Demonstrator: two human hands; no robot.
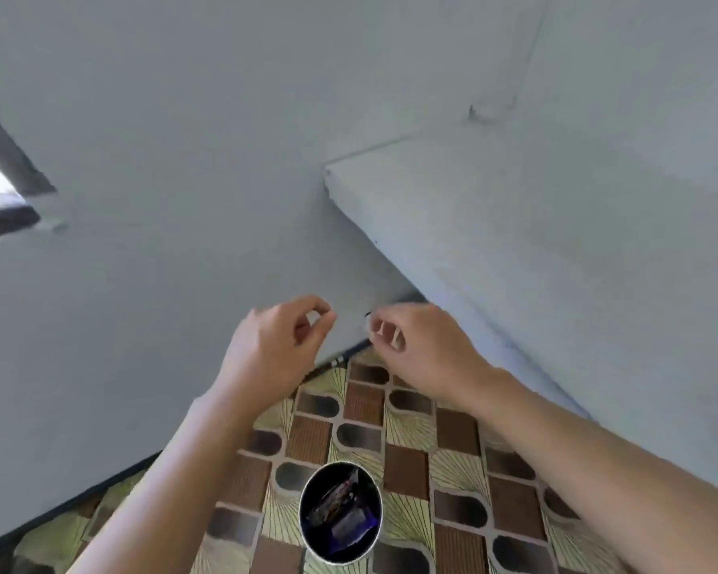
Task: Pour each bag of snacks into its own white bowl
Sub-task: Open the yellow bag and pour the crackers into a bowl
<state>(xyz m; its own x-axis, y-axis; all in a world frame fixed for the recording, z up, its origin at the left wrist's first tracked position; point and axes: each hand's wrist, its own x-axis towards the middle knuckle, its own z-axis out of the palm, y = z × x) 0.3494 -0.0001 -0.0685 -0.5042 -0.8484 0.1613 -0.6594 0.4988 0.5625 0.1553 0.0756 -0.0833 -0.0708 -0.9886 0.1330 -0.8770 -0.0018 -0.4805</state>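
Down on the brown-and-cream patterned floor mat (pixel 411 449), between the forearms, a round white-rimmed, dark-lined container (pixel 307 536) holds crumpled dark snack bags (pixel 336 511); the uppermost slants upper-right to lower-left. Emptying looks done, and no bowl shows. The left hand (pixel 282 341) curls thumb to forefinger on nothing visible. The right hand (pixel 415 345) curls likewise, its contents unclear. The next move probably means turning back to the bowls.

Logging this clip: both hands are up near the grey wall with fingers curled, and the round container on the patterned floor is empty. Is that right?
Not quite. The head view shows the round container on the patterned floor holding crumpled dark wrappers, so it is not empty. The rest stands: the left hand and right hand are up near the grey wall, fingers curled.
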